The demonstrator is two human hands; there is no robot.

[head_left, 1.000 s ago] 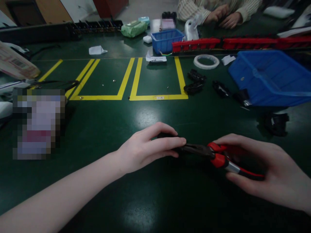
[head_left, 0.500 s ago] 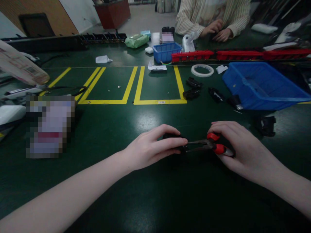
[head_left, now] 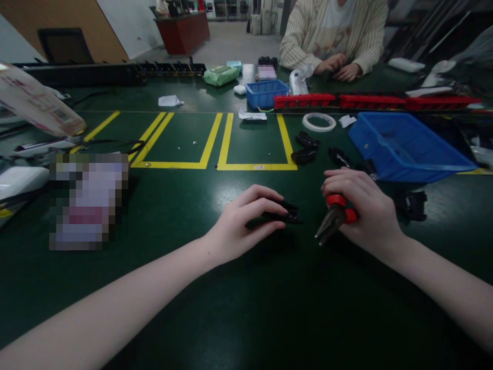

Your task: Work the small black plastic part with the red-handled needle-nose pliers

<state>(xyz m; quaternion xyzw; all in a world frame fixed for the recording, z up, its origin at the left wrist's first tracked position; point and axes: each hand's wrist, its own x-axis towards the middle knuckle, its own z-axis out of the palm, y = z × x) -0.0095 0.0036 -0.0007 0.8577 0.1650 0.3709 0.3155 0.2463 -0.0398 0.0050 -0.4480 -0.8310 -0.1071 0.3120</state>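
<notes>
Between its thumb and fingers, my left hand (head_left: 246, 218) grips a small black plastic part (head_left: 291, 213) low over the green table. The part's right end sticks out past the fingertips; my fingers cover the rest. To the right, my right hand (head_left: 364, 213) is wrapped round the red handles of a pair of pliers (head_left: 331, 224). The jaws point down and to the left, slightly parted at the tips, with nothing visible between them. A gap separates the pliers from the black part.
Loose black parts (head_left: 306, 146) lie beyond my hands, another (head_left: 414, 205) by my right wrist. A blue bin (head_left: 408, 159) stands right, near a tape roll (head_left: 319, 122). Yellow tape (head_left: 258, 167) marks the table (head_left: 185, 200). Across it sits a person (head_left: 335, 38).
The pliers have come away from the black part and turned, their jaws now pointing down-left. My right hand has lifted slightly. My left hand keeps the part, now more exposed.
</notes>
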